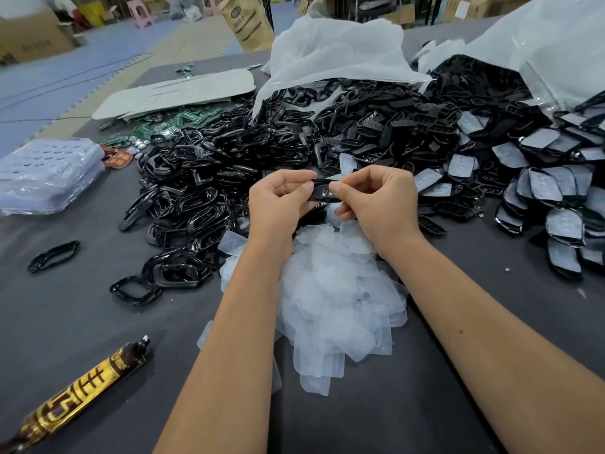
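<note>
Warehouse floor with cartons and blue mats is being seen behind a wide dark grey surface (82, 322), whose far half is being covered by a heap of black frames (229, 152) spilling out of white bags (334, 50). Toward the right edge, finished shells backed with pale pads (550, 191) are being stacked, and at the middle of the near half a pile of translucent pads (334, 290) is being kept under the forearms. Clear trays (45, 172) are being stored at the left edge, with green circuit boards (154, 129) beyond them. Above the pad pile, close together, the left hand (278, 198) and the right hand (379, 198) are both being clamped on one black shell (322, 191), which is being pinched between thumbs and fingertips. A pad is probably being seated in that shell; for the next move, even pressure along the edges is likely being called for, then placement on the right-hand stack. Print on the brown paper sack (248, 24) beyond the far edge is being rendered too blurred to read, and bold characters on the gold wrapper (82, 388) at the near left corner cannot be made out as words.
</note>
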{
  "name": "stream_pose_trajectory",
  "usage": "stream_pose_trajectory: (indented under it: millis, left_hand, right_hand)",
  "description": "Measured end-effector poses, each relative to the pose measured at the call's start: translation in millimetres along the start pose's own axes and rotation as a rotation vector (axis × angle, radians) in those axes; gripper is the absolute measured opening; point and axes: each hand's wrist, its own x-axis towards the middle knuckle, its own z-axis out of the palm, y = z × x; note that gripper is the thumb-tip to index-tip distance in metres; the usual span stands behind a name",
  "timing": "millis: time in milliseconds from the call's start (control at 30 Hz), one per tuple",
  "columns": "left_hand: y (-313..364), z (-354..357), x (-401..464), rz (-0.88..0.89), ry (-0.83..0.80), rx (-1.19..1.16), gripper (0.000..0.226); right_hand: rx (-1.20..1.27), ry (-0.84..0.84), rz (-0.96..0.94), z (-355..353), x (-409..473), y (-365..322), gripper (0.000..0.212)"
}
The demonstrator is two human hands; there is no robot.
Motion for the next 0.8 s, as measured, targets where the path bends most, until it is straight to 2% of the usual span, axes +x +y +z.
stream_pose_trajectory:
  millis: [400,467,600,800]
  left_hand:
    - [-2.2,-4.1,0.5,0.034,-0.070,0.018,0.032]
    - [-1.1,-4.9,-0.1,0.025,-0.079,-0.023,0.032]
    - [0.8,-4.1,-1.3,0.016,-0.119,-0.080,0.031]
    - [0.9,4.9,-6.7,0.083,-0.122,0.030,0.013]
  right_hand:
    - [-0.270,0.095,-0.095,0.2,-2.3,0.7,0.025]
    - [-0.205,0.062,-0.046,-0.9,-1.4,-0.8,0.027]
    - [0.018,-0.065,0.029,-4.1,1.2,-1.4,0.017]
    - [0.013,-0.061,-0.008,-5.3,2.2,2.7,0.015]
